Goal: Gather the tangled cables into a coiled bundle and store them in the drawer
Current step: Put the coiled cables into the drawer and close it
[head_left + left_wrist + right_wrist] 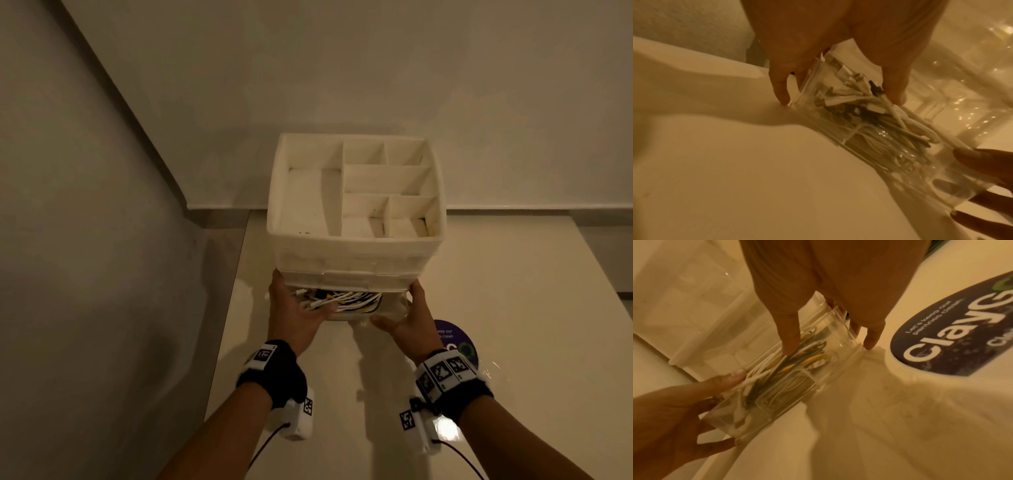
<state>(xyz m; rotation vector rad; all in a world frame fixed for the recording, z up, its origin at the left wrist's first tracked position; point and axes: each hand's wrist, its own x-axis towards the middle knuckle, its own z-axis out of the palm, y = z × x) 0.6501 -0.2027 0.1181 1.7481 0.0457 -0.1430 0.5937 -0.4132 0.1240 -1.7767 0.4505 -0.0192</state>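
The clear drawer sticks partly out of the bottom of a white organizer. Inside it lies a bundle of white, yellow and dark cables, seen through the plastic in both wrist views. My left hand grips the drawer's left end, thumb over the rim and fingers outside. At the right end my right hand grips the same way, its thumb resting on the cables.
The organizer has an open top tray with several dividers and stands on a pale table against the wall. A dark round sticker lies on the table to the right of my right hand. A wall runs along the left.
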